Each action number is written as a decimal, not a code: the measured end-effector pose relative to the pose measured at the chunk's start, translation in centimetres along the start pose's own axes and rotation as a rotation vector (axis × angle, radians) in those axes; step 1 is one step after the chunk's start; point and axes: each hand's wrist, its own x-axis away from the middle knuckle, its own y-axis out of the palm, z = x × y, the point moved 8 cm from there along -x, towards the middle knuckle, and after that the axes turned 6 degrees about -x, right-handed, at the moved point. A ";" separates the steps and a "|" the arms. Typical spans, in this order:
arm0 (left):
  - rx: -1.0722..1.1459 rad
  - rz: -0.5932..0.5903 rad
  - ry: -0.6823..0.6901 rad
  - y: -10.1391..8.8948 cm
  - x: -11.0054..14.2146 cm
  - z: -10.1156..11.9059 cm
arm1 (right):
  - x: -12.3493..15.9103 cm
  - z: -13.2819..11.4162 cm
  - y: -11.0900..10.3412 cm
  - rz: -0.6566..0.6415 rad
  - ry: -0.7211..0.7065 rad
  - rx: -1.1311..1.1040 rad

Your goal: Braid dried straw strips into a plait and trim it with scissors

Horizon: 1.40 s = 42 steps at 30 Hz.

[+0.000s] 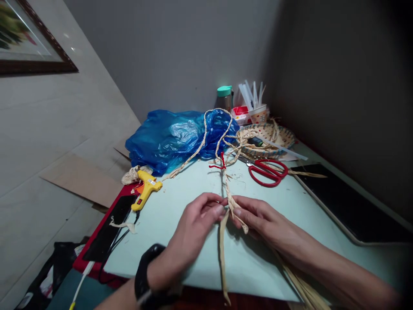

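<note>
A pale straw braid [227, 185] runs down the middle of the table, with a red tie [222, 161] knotted around it farther back. My right hand [258, 215] pinches the near end of the braid between thumb and fingers. My left hand [201, 217] is closed beside it, thumb and fingertips together at a loose flat straw strand [222, 254] that hangs toward the table's front edge. More long strands [300, 284] trail below my right forearm. A dark band sits on my left wrist.
Red-handled scissors [267, 173] lie behind my right hand, near a woven basket [284, 137]. A dark tablet-like slab [348, 202] lies at right. On the left is a yellow glue gun [145, 189]; a blue plastic bag [167, 140] and a green-lidded bottle [224, 98] stand behind.
</note>
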 end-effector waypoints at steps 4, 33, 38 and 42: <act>0.331 -0.099 -0.161 1.2 -1.8 -1.3 | 0.2 0.0 -0.2 0.013 0.006 0.063; 0.418 -0.251 -0.290 3.6 -1.1 -4.0 | 1.9 0.4 -0.9 0.076 0.270 0.243; 0.419 -0.254 -0.319 3.7 -1.2 -4.3 | 1.6 1.4 -0.7 0.066 0.293 0.182; 0.338 -0.228 -0.353 3.5 -1.4 -4.3 | 1.3 1.4 -0.7 0.065 0.274 0.293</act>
